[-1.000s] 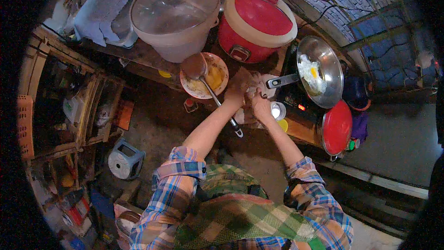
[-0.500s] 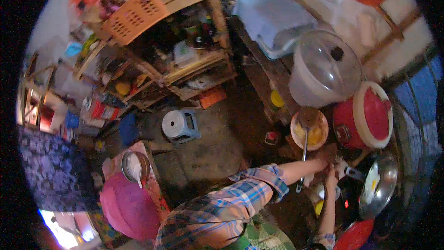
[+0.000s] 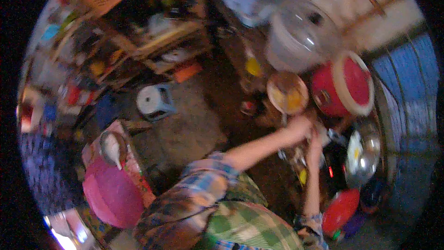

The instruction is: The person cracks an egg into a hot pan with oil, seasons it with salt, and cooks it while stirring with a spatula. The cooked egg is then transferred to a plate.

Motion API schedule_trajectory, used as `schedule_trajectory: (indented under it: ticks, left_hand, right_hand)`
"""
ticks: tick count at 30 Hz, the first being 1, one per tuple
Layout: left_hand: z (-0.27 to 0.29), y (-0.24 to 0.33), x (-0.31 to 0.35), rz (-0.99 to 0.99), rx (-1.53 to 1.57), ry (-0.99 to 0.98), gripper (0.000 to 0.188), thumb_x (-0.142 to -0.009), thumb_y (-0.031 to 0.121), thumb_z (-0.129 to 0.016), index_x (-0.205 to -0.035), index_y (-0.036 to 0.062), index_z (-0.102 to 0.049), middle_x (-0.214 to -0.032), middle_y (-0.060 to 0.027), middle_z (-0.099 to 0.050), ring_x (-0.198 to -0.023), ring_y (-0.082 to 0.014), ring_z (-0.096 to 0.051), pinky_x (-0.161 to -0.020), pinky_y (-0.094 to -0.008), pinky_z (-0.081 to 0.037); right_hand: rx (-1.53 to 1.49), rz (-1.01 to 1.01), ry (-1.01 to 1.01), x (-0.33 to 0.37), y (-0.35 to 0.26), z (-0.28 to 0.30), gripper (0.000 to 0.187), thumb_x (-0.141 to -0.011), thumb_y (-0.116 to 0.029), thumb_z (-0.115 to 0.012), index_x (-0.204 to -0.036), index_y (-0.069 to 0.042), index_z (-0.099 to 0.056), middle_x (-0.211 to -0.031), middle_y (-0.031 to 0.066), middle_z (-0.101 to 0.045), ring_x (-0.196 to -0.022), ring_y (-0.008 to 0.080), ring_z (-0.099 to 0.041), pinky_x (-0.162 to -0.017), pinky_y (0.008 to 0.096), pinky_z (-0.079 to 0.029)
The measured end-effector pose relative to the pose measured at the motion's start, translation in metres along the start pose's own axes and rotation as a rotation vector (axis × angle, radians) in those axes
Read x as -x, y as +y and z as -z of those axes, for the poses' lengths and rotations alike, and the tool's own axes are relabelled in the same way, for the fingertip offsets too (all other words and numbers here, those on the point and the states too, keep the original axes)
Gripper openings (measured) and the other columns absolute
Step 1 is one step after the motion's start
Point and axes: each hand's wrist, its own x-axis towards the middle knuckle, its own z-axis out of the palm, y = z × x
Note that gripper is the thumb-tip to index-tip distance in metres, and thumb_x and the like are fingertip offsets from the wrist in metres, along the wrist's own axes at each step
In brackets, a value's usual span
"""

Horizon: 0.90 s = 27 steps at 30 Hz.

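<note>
My left hand (image 3: 298, 128) and my right hand (image 3: 314, 140) meet at the right of the view, below a round bowl (image 3: 270, 95) of yellow food. Motion smears the fingers of both, and whatever lies between them cannot be made out. A ladle handle (image 3: 283, 119) slants out of the bowl and passes behind my left forearm. To the right of my hands stands a shiny metal pan (image 3: 371, 155), with something white and yellow, like an egg, inside. The pan's handle (image 3: 336, 135) points toward my hands.
A red bucket (image 3: 330, 90) with a pale rim and a clear plastic tub (image 3: 289, 46) stand beyond the bowl. Nearer me is a red, rounded object (image 3: 341, 210). A small stool (image 3: 151, 101) stands on the floor, with a pink basin (image 3: 113, 192) at the left.
The whole view has shifted, so the room appears higher and further left, and blurrier. My hands stay close together beside the bowl. More of the ladle is hidden by my left arm.
</note>
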Motion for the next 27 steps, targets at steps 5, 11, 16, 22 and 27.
schedule_trajectory:
  ticks: [5, 11, 16, 22, 27]
  left_hand:
    - [0.058, -0.033, 0.131, 0.248, 0.506, 0.719, 0.025, -0.086, 0.015, -0.061, -0.11, 0.0062, -0.06, -0.089, -0.0049, -0.065, -0.079, -0.0137, -0.062, -0.07, -0.0272, -0.051]
    - [-0.058, -0.105, 0.175, 0.468, 0.59, 0.43, 0.035, -0.086, 0.011, -0.06, -0.12, 0.0076, -0.054, -0.098, -0.0038, -0.061, -0.075, -0.0089, -0.059, -0.069, -0.0243, -0.05]
    - [-0.121, -0.11, 0.118, 0.148, 0.315, 0.463, 0.031, -0.081, 0.006, -0.058, -0.111, 0.0051, -0.054, -0.087, -0.0136, -0.061, -0.081, -0.0297, -0.061, -0.07, -0.0359, -0.048]
    - [-0.116, -0.083, 0.091, 0.399, 1.373, 0.428, 0.04, -0.089, 0.036, -0.043, -0.103, 0.0006, -0.056, -0.09, -0.0065, -0.064, -0.077, -0.0181, -0.057, -0.064, -0.0316, -0.046]
    - [-0.136, -0.13, 0.082, 0.347, 0.943, 0.356, 0.033, -0.087, 0.029, -0.046, -0.099, -0.0001, -0.058, -0.085, -0.01, -0.062, -0.073, -0.0227, -0.058, -0.068, -0.0344, -0.046]
  right_hand:
    - [-0.332, -0.091, 0.171, 0.079, -0.116, 0.027, 0.03, -0.085, -0.008, -0.058, -0.114, -0.003, -0.054, -0.093, 0.0142, -0.058, -0.076, 0.0274, -0.058, -0.064, 0.0354, -0.048]
    - [-0.291, -0.32, 0.084, 0.129, -0.095, -0.034, 0.043, -0.085, -0.012, -0.06, -0.126, -0.013, -0.047, -0.084, 0.0164, -0.054, -0.069, 0.0337, -0.056, -0.058, 0.0397, -0.047]
    - [-0.056, -0.363, 0.07, 0.093, -0.074, -0.063, 0.04, -0.087, -0.014, -0.055, -0.126, -0.012, -0.047, -0.086, 0.0184, -0.054, -0.072, 0.0375, -0.057, -0.06, 0.0441, -0.046]
    - [-0.015, -0.326, 0.221, 0.073, -0.052, -0.089, 0.009, -0.081, -0.009, -0.06, -0.086, -0.001, -0.06, -0.079, 0.0195, -0.059, -0.069, 0.0378, -0.059, -0.061, 0.0442, -0.047]
    - [-0.017, -0.443, 0.204, 0.065, -0.054, -0.09, 0.009, -0.08, -0.01, -0.061, -0.078, -0.002, -0.056, -0.077, 0.0192, -0.058, -0.071, 0.038, -0.058, -0.062, 0.0457, -0.046]
